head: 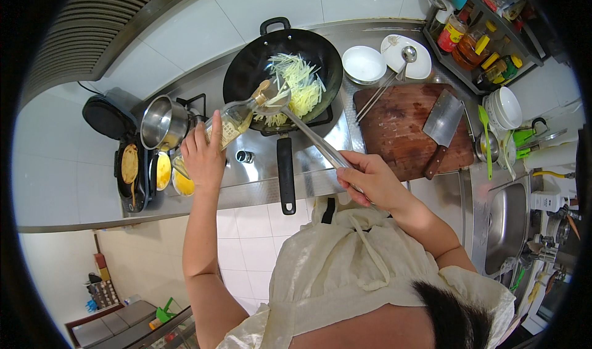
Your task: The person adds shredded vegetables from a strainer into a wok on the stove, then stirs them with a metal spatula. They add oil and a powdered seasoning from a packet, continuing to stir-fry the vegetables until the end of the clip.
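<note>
My left hand [203, 152] grips a glass oil bottle [236, 120], tilted with its neck over the wok [245, 66]. The bottle's cork-coloured cap [262, 89] is at the spout, close to the bowl of a metal ladle [277, 103]. My right hand [370, 177] holds the ladle's long handle near its end. Pale yellow-green shredded vegetable, apparently potato, [298, 83] lies heaped in the black wok, partly behind the ladle. Whether liquid is flowing from the bottle, I cannot tell.
Left of the wok stand a steel saucepan [164, 122] and an opened electric griddle [125, 177] with a flatbread [130, 164]. Rightward are a white bowl [364, 64], a wooden cutting board [397, 131] bearing a cleaver [444, 117], metal chopsticks [377, 96], a spice rack [490, 39] and a sink [506, 224].
</note>
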